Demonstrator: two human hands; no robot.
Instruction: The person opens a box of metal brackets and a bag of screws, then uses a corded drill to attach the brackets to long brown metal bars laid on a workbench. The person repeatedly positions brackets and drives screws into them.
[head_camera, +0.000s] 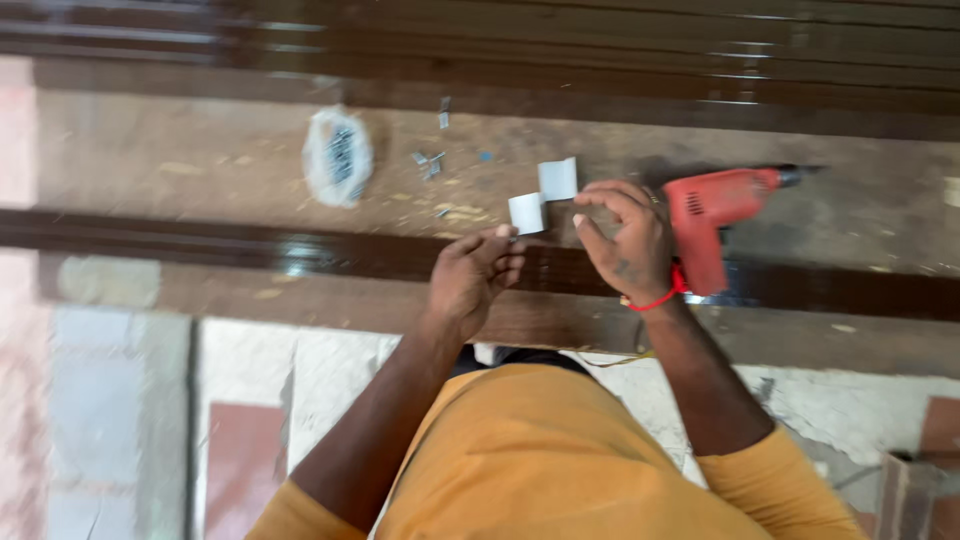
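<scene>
A small bent white metal hinge-like bracket (543, 196) is held up above a dark glossy wooden strip (250, 250). My left hand (470, 280) pinches its lower leaf with the fingertips. My right hand (625, 240), with a red thread at the wrist, has its fingers curled close to the bracket's upper leaf; whether they touch it is blurred. Just right of my right hand a red power drill (715, 215) lies on the worn wooden board (150, 160).
A small clear plastic bag of screws (338, 155) lies on the board at the back left, with loose screws and chips (432, 162) beside it. Dark glossy wooden planks (600, 50) run along the far side. Tiled floor (120, 400) shows below.
</scene>
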